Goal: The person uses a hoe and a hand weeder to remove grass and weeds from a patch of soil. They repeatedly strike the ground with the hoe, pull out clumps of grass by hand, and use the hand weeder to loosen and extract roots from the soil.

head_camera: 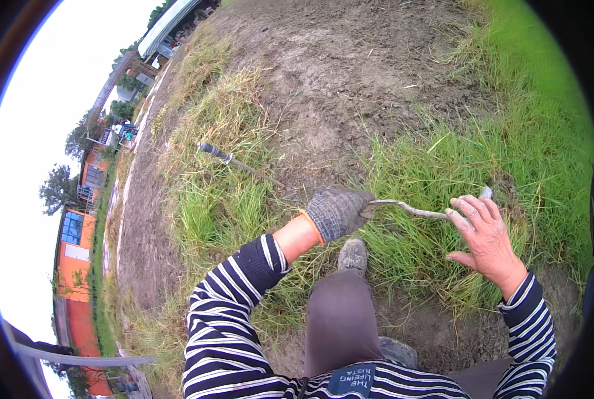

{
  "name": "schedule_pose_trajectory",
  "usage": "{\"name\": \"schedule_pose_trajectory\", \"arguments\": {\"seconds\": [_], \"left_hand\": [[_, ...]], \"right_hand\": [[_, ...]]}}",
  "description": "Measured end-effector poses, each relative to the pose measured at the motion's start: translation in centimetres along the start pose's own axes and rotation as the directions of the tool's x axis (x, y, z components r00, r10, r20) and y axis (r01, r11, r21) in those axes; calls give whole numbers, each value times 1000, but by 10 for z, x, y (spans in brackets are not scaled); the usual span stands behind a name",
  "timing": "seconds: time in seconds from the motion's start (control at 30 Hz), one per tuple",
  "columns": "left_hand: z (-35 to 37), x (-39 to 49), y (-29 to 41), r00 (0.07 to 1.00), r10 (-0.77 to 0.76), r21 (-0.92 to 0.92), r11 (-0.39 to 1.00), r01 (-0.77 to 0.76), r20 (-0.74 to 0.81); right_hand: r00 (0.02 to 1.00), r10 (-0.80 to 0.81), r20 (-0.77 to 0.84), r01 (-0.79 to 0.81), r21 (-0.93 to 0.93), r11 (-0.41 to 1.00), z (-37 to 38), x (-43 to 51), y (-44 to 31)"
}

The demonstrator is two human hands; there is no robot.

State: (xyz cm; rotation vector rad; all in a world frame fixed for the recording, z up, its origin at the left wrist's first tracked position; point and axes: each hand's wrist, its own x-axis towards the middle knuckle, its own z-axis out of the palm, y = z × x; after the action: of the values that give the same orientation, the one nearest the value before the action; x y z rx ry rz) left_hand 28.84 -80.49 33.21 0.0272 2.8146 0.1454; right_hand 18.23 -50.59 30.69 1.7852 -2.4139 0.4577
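Note:
My left hand [338, 213] wears a grey knit glove with an orange cuff and is closed around one end of a thin, bent grey rod [411, 207]. The rod runs across above the grass to the fingertips of my bare, soil-smeared right hand [482, 239]. My right thumb stands apart from its fingers; the palm is hidden, so its grip cannot be made out. A rounded grey tip [486, 192] shows just past those fingers; whether it joins the rod is unclear. Left of my gloved hand, a hand tool [229, 158] with a dark handle and narrow metal shaft lies on the grass.
A muddy boot [353, 255] is planted below my gloved hand, under my bent knee [341, 319]. Green grass [426, 164] grows in front of me, and bare soil [337, 75] stretches beyond. Orange buildings [77, 239] stand far off at the left, near a pale pole [85, 357].

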Motion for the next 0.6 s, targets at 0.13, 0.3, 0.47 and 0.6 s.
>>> {"name": "schedule_pose_trajectory", "arguments": {"seconds": [0.13, 0.3, 0.47, 0.6], "left_hand": [[-22, -7, 63, 972, 228, 28, 973, -230, 60], [-34, -15, 114, 861, 500, 86, 858, -507, 86], [-38, -33, 126, 786, 618, 242, 760, -603, 16], [-45, -42, 113, 838, 545, 262, 806, -530, 20]], "right_hand": [[987, 97, 131, -89, -67, 994, -20, -83, -16], [949, 314, 35, -312, -38, 949, -36, -166, -67], [923, 377, -71, -383, -96, 919, -71, -196, -116], [922, 372, -111, -388, -232, 892, -93, -192, -140]]}}
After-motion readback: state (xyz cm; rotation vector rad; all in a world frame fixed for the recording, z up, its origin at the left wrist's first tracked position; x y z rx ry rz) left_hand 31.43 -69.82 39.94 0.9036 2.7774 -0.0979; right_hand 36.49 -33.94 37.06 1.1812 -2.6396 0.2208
